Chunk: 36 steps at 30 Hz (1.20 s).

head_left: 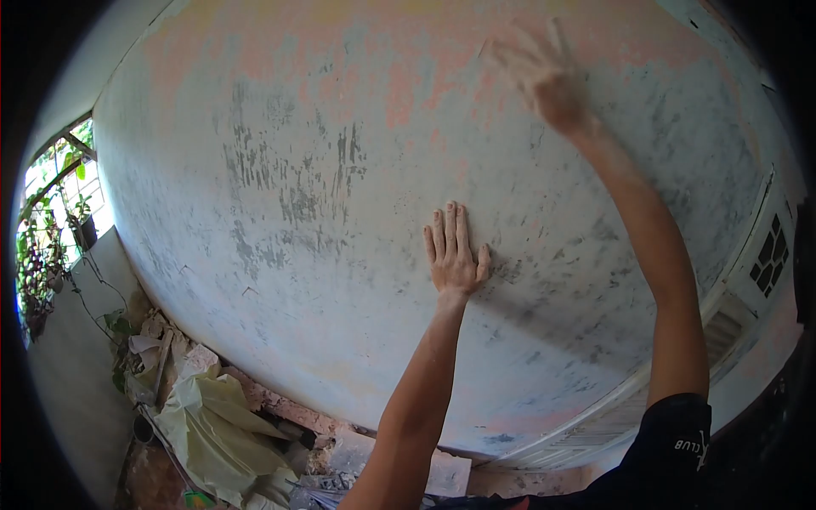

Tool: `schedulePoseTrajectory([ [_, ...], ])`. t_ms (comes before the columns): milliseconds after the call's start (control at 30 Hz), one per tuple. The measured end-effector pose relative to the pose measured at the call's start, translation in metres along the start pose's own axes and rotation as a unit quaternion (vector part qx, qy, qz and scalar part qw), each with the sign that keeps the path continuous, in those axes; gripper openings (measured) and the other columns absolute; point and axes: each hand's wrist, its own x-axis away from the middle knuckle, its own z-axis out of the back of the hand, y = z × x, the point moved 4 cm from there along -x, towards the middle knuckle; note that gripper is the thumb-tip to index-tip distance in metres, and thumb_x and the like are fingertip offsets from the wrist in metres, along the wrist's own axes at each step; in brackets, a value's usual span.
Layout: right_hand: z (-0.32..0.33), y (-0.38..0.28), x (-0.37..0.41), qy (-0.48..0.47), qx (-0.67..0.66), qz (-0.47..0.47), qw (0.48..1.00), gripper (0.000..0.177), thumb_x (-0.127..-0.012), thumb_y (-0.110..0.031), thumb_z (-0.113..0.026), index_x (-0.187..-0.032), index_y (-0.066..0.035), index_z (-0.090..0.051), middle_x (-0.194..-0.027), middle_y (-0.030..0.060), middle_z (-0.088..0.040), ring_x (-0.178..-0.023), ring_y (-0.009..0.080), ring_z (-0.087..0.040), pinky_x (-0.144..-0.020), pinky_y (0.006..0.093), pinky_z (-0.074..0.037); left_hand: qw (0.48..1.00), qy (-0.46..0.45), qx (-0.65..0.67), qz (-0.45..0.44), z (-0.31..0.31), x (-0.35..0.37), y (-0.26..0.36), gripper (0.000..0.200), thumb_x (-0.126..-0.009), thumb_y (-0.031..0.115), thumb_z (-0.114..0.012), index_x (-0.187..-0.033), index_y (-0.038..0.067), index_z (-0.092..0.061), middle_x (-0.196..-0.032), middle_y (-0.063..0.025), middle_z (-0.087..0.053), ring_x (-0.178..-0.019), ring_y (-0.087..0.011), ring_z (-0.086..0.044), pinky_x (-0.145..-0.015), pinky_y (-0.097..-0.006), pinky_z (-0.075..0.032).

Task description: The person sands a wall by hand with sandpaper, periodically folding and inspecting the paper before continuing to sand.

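Observation:
A large wall (382, 153) with worn white, pink and grey patches fills most of the view. My left hand (455, 255) lies flat against its middle, fingers pointing up and thumb apart, with nothing held. Higher up and to the right is my right hand (544, 81), blurred by motion, its fingers spread and nothing in them. It is over the pink upper part of the wall; whether it touches the surface cannot be made out.
At the lower left, a pale yellow-green sheet (217, 433) lies on rubble beside the wall's foot. Hanging plants (47, 255) and a barred opening are at the far left. A white louvred door or shutter (595, 433) is at the lower right.

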Motion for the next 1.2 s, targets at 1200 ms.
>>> schedulePoseTrajectory([
  [1200,0.005,-0.009,0.018,-0.026,-0.061,-0.052,0.997,0.023,-0.089,-0.01,-0.06,-0.108,-0.008,-0.073,-0.117,0.0082,-0.07,-0.12,0.0244,-0.059,-0.115,0.0489,-0.034,1.0,-0.008,-0.009,-0.017,-0.002,0.001,-0.002,0.079,-0.088,0.039,-0.046,-0.155,0.007,-0.019,-0.162,-0.0089,-0.019,-0.151,-0.0294,-0.01,-0.123,-0.0483,-0.004],
])
